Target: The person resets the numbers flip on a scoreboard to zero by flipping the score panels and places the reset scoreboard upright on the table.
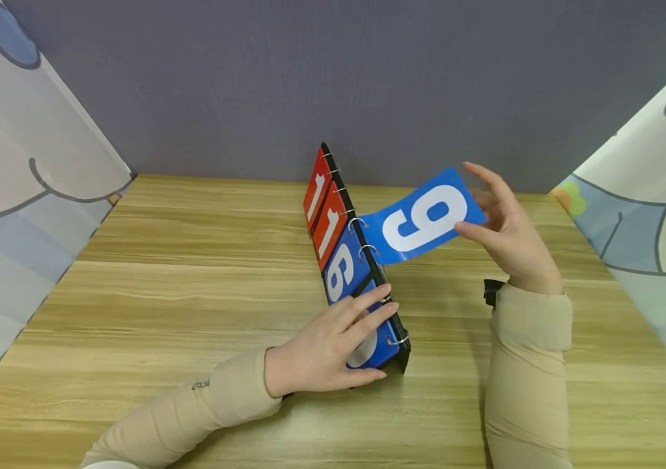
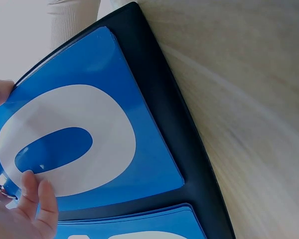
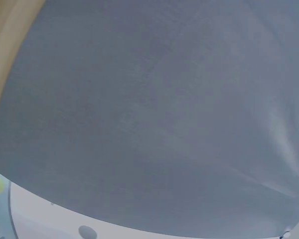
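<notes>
A black-backed flip scoreboard (image 1: 400,355) with metal rings stands tilted on the table in the head view. Its front carries two red cards (image 1: 329,226) with white 1s, a blue card with a 6 (image 1: 341,268) and a blue card with a 0 (image 2: 109,184). My left hand (image 1: 327,345) holds the near end, fingers over the ringed top edge, thumb along the end. My right hand (image 1: 511,241) pinches the outer end of a ringed blue number card (image 1: 423,218), swung out behind the board and slightly bent; its white figure looks like a 9 or 6.
The wood-grain table (image 1: 163,306) runs back to a grey wall panel (image 1: 368,85). Cartoon-printed panels (image 1: 649,215) stand at both sides. Mostly the grey panel (image 3: 139,109) and a beige sleeve (image 3: 10,40) fill the right wrist view.
</notes>
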Demonstrator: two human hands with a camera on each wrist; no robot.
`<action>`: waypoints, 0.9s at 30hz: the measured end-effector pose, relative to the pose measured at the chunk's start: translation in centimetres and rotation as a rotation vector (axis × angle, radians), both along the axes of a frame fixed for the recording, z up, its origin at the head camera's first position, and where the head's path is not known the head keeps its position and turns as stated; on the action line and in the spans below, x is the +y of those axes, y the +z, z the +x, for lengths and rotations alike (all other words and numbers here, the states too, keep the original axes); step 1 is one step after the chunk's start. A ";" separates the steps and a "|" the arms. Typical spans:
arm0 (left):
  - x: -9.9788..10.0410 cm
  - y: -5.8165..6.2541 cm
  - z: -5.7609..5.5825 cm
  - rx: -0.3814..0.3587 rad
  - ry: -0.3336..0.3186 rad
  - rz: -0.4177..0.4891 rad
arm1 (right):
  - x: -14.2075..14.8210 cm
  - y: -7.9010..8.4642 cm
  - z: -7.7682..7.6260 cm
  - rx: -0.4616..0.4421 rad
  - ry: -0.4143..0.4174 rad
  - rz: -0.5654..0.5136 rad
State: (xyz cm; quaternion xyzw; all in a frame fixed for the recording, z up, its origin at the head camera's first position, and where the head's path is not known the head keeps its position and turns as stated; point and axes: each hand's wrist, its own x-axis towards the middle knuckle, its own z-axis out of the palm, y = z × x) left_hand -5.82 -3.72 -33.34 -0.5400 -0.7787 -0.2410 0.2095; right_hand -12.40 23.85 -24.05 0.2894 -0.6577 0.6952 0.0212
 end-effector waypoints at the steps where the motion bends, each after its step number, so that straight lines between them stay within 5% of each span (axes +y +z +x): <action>1: 0.0 0.0 0.0 0.001 -0.001 0.002 | -0.1 0.1 0.1 0.004 -0.022 0.013; 5: 0.0 0.0 0.0 0.006 -0.003 0.010 | -0.6 0.5 0.5 0.001 -0.063 -0.016; 12: 0.0 0.0 0.0 0.014 0.000 0.015 | -1.7 0.5 0.5 0.013 0.001 -0.159; 21: 0.0 0.0 -0.1 0.016 -0.002 0.015 | -2.9 0.3 0.7 -0.030 -0.109 0.105; 27: 0.0 0.1 -0.1 0.011 -0.005 0.012 | -4.1 -0.1 0.6 0.015 -0.092 0.223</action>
